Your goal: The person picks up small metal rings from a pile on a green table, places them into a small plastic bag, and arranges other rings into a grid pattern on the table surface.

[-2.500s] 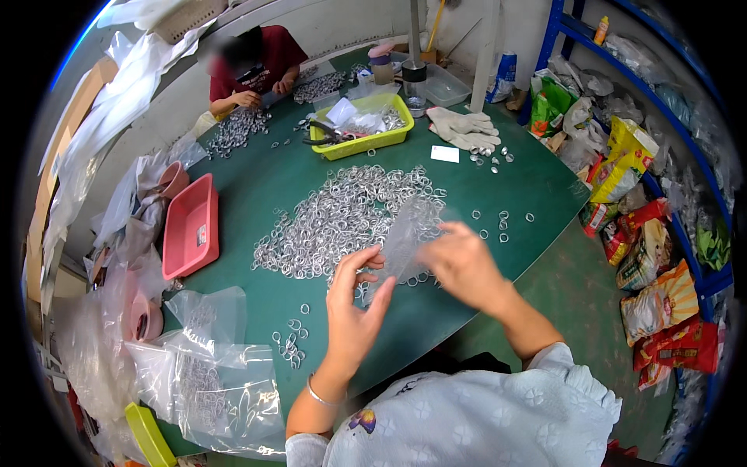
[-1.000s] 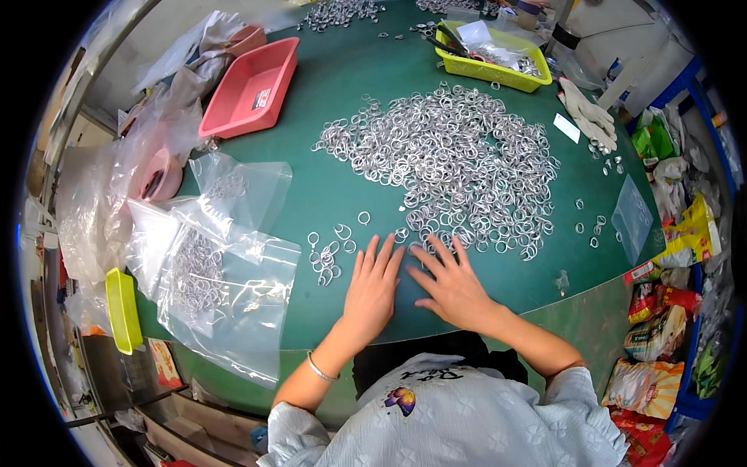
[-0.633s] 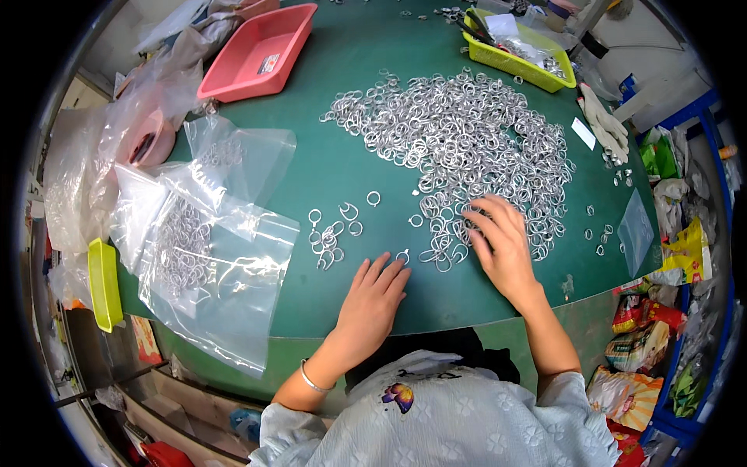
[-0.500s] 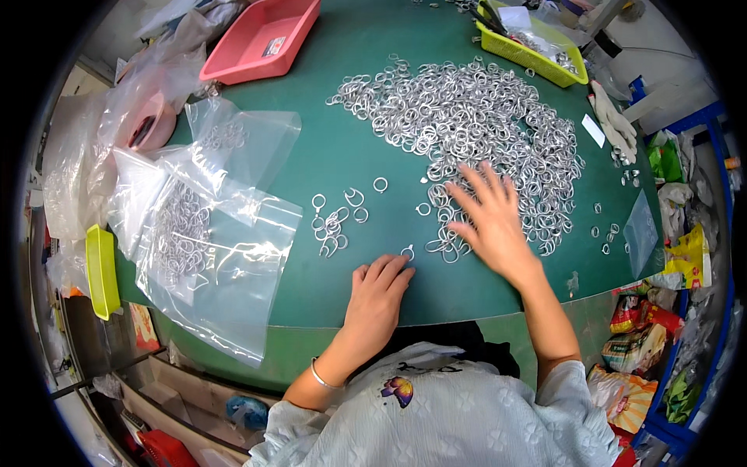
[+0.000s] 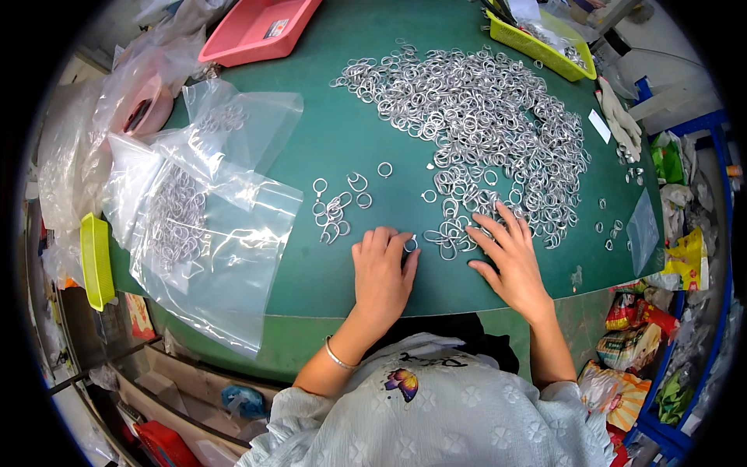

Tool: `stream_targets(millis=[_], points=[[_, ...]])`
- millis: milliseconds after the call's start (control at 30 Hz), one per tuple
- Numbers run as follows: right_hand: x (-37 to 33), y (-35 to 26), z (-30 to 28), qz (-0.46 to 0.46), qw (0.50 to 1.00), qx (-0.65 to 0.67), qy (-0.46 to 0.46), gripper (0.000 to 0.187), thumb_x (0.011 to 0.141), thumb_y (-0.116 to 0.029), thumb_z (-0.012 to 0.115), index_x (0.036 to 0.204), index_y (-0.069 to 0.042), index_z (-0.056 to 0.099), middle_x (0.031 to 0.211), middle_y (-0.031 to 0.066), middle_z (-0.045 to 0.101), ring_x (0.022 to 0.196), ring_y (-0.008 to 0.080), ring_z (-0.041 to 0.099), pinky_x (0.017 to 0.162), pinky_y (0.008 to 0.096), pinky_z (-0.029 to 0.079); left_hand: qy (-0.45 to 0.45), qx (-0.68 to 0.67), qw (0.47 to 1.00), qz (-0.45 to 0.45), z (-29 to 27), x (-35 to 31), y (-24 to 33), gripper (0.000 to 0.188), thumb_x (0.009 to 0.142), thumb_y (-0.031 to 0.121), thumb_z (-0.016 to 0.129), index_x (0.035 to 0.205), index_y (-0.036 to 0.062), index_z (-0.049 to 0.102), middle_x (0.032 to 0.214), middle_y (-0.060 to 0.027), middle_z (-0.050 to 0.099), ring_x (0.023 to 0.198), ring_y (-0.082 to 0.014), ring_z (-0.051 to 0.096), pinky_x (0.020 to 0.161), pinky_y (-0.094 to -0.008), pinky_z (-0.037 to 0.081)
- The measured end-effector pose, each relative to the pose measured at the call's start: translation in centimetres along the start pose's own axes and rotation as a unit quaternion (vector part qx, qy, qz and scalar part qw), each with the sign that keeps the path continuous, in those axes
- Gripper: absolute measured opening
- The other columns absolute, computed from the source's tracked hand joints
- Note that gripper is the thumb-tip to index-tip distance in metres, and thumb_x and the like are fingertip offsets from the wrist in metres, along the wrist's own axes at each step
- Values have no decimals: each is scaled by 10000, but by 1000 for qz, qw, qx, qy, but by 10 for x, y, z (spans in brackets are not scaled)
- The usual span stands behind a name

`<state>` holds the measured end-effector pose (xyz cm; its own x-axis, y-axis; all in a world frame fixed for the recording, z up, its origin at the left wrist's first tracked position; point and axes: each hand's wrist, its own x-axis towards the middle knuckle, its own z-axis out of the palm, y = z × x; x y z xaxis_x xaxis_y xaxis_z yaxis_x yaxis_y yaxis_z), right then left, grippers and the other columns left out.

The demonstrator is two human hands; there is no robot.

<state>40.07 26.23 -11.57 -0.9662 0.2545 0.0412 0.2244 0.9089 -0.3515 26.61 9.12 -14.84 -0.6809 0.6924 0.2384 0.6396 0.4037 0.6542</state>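
Note:
A large heap of silvery metal rings (image 5: 482,101) spreads over the green table. At its near edge my right hand (image 5: 510,261) rests with fingers spread, the fingertips touching loose rings. My left hand (image 5: 381,268) is on the table to the left of it, fingers curled. Between its thumb and index finger a single metal ring (image 5: 412,244) shows, partly covered by the fingers. A small group of rings (image 5: 334,210) lies beyond and left of my left hand, with one lone ring (image 5: 385,170) beside it. Another ring with a small tab (image 5: 429,196) lies by the heap.
Clear plastic bags (image 5: 233,257) holding rings lie on the left of the table. A pink tray (image 5: 257,31) stands at the back left, a yellow-green basket (image 5: 537,47) at the back right. At the right lie a white glove (image 5: 618,121) and a small clear bag (image 5: 643,233).
My right hand has drawn back toward me, off the heap to its near edge. My left hand has closed around the ring that lay at its fingertips. The whole view has shifted slightly.

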Motion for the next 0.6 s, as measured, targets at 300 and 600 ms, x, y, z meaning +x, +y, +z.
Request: stream_targets(millis=[300,600], points=[[4,13,0,59,982,29,179,403,758,-116,702,1144,-52,607,1280,106,507,1240,341,414,1013,447,304,34,-146,987,-54,-21,-14,-6,276,770,-32,674,1033,20,607,917,-72,609,831,-179,588,722,-278,456],[55,-55,24,-50,997,-57,-11,621,806,-356,652,1230,70,498,1349,177,447,1345,338,292,1066,629,140,-220,-782,491,-314,-33,-72,-4,394,864,-7,472,1254,-59,480,1227,-143,539,1123,-251,549,983,-391,436]])
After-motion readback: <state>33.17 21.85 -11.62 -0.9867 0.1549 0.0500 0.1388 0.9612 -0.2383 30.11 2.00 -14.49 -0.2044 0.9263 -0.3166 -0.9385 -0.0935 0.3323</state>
